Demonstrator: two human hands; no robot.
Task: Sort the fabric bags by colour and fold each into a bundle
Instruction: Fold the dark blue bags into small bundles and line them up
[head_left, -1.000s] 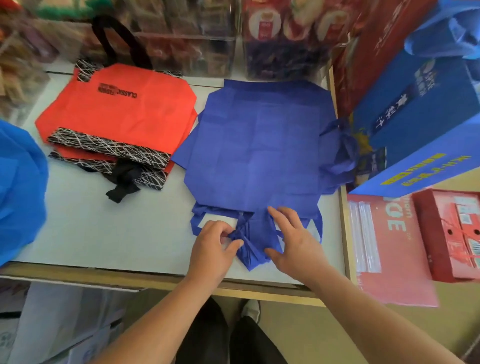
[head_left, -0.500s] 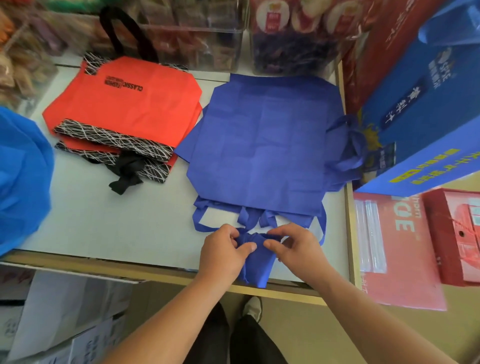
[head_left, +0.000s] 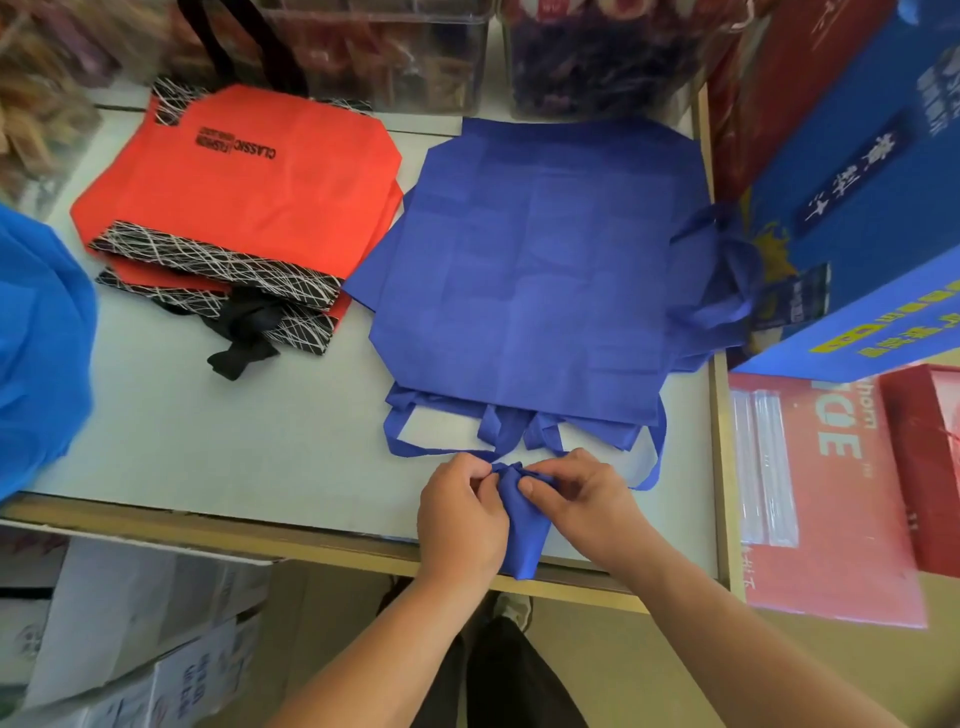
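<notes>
A stack of dark blue fabric bags (head_left: 535, 270) lies flat on the white table (head_left: 218, 436), handles toward me. At the near edge my left hand (head_left: 460, 519) and my right hand (head_left: 576, 499) both pinch the gathered blue handles (head_left: 519, 525), bunched into a tail that hangs over the table edge. To the left lie red-orange bags (head_left: 249, 187) with black-and-white patterned trim, their black handles knotted (head_left: 241, 343).
A light blue fabric piece (head_left: 36, 343) sits at the far left edge. Clear snack bins (head_left: 395, 52) line the back. Blue gift boxes (head_left: 862, 197) lean at the right, and red boxes (head_left: 821, 488) lie beside the table. Cartons (head_left: 135, 634) stand below.
Both hands drew the loose blue handles together and pulled them toward me, from spread on the table into a tight bunch held between the fingers. The view has shifted slightly.
</notes>
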